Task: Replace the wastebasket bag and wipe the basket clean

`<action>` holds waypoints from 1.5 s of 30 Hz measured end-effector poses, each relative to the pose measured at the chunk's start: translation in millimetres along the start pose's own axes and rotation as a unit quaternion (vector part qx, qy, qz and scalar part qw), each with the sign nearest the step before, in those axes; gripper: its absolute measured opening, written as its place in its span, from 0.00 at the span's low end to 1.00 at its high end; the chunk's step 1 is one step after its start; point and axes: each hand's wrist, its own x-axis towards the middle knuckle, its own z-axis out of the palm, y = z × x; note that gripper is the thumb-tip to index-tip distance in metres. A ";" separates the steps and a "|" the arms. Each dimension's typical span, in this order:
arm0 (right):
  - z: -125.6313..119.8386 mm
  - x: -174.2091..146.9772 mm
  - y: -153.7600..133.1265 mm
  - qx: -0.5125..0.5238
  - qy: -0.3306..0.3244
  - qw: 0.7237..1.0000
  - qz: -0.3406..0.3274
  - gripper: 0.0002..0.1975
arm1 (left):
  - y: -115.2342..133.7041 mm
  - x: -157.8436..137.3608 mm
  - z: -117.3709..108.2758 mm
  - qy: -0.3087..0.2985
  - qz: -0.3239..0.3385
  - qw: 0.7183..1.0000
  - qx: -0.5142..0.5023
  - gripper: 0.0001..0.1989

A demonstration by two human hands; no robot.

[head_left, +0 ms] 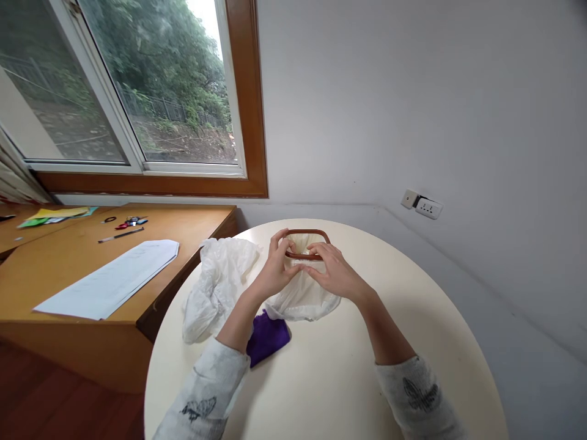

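Observation:
A brown rounded-rectangular rim (306,256) stands out above the round table, with a thin white plastic bag (305,299) inside it and spread below its front. My left hand (277,269) grips the bag at the left of the rim, fingertips over the edge and thumb on the front. At the right front, my right hand (337,272) has its fingers hooked over the rim and its thumb against the bag. Both thumbs nearly meet. What lies under the bag is hidden. A purple cloth (268,337) is beside my left wrist.
Another crumpled white plastic bag (215,287) lies on the left of the round cream table (330,379). A wooden desk (197,229) stands to the left, bearing papers (114,275), a pen (121,235) and small items. Behind are a wall and window.

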 end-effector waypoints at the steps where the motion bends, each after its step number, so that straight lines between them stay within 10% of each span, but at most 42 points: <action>1: -1.1 0.1 -0.3 0.012 -0.002 1.000 0.002 0.11 | -1.6 -1.3 1.3 0.012 -0.001 1.000 -0.002 0.15; 8: 5.0 2.8 2.6 0.050 0.048 0.998 -0.009 0.08 | -15.2 -7.9 16.3 0.086 -0.042 0.992 -0.084 0.45; 17: 21.0 7.3 -0.6 0.060 0.139 0.988 0.011 0.05 | -20.9 -8.4 16.0 0.059 -0.064 0.985 -0.151 0.51; 33: 25.4 10.5 -9.0 0.089 0.179 0.978 0.053 0.06 | -19.4 -8.1 -0.7 0.005 -0.059 0.996 -0.061 0.40; 45: -1.6 11.1 -3.0 0.231 0.320 0.909 0.132 0.13 | -17.8 -13.5 -8.9 -0.076 -0.074 0.994 0.015 0.22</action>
